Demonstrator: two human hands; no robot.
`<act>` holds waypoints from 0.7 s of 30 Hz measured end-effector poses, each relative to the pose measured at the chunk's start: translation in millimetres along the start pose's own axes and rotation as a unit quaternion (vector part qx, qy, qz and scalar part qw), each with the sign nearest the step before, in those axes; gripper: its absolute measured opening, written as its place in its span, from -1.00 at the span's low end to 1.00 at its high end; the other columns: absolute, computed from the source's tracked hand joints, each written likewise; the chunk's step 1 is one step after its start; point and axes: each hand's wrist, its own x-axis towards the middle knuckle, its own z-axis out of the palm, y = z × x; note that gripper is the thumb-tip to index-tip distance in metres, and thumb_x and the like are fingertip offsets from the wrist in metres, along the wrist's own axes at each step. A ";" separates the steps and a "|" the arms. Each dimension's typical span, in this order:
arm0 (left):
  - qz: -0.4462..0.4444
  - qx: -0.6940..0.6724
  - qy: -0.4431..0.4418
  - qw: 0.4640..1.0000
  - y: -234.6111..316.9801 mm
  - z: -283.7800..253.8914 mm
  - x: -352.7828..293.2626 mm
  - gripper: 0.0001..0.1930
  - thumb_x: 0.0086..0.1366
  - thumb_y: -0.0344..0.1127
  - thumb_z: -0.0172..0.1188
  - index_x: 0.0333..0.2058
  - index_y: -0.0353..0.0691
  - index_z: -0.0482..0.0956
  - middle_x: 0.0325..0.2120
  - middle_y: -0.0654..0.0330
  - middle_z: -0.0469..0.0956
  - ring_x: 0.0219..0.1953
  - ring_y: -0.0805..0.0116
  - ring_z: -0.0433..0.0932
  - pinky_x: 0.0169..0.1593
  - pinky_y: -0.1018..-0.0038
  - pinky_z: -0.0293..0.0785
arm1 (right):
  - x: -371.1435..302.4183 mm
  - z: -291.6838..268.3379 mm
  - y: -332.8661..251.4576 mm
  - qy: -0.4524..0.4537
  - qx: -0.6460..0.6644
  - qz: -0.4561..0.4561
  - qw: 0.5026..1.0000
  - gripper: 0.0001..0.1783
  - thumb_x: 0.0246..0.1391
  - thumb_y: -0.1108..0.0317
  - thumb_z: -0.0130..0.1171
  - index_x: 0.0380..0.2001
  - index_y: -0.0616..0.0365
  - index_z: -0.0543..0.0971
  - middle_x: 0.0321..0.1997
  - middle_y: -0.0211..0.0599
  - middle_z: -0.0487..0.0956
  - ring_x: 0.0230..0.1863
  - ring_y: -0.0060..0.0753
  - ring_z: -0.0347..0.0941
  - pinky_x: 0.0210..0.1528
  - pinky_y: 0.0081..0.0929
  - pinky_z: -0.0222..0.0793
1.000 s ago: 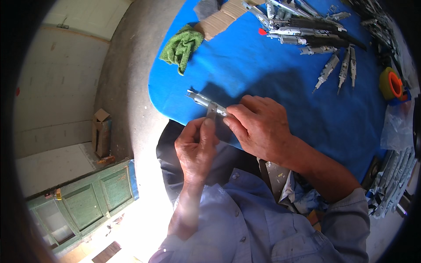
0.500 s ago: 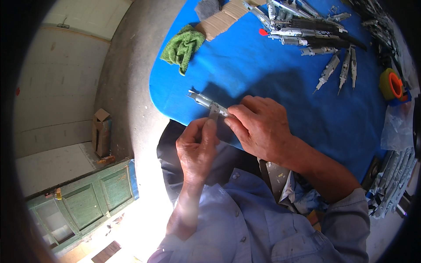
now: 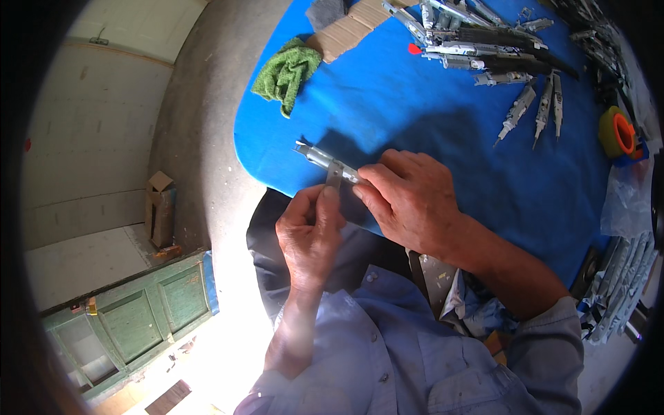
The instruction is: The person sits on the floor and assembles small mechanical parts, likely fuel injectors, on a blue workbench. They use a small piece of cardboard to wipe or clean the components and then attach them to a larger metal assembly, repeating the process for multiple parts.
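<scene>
Over the near left edge of the blue-covered table (image 3: 366, 90), my right hand (image 3: 418, 200) pinches the near end of a slim, silvery tube-like metal mechanism (image 3: 318, 156). Its far end has small prongs and points up and left. My left hand (image 3: 309, 235) is closed on a small flat metal strip (image 3: 335, 173) with a hole in it, gripped between thumb and bent forefinger. The strip stands upright against the mechanism's side and crosses it; whether the two are joined, I cannot tell. My right fingertips hide the mechanism's near end.
Similar metal mechanisms (image 3: 515, 114) lie piled at the far right. A green cloth (image 3: 287, 72) and a cardboard piece (image 3: 349, 31) rest at the far left. Orange-and-yellow tape rolls (image 3: 618, 133) and a clear plastic bag (image 3: 626, 200) are at the right edge.
My left hand and the metal strip have shifted very slightly left, along with the mechanism's pronged end. Both hands keep their grips.
</scene>
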 end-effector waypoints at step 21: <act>-0.004 -0.009 -0.011 1.000 0.5 -1.4 0.5 -0.81 0.43 -0.28 0.22 -0.23 -0.31 0.65 -0.63 0.36 0.52 -0.57 0.72 0.39 -0.49 0.67 0.25 | 0.6 -1.2 -0.1 0.000 0.000 -0.006 1.000 -0.81 0.01 0.32 0.38 -0.43 0.06 0.54 -0.48 -0.37 0.46 -0.45 -0.21 0.46 -0.39 -0.23 0.31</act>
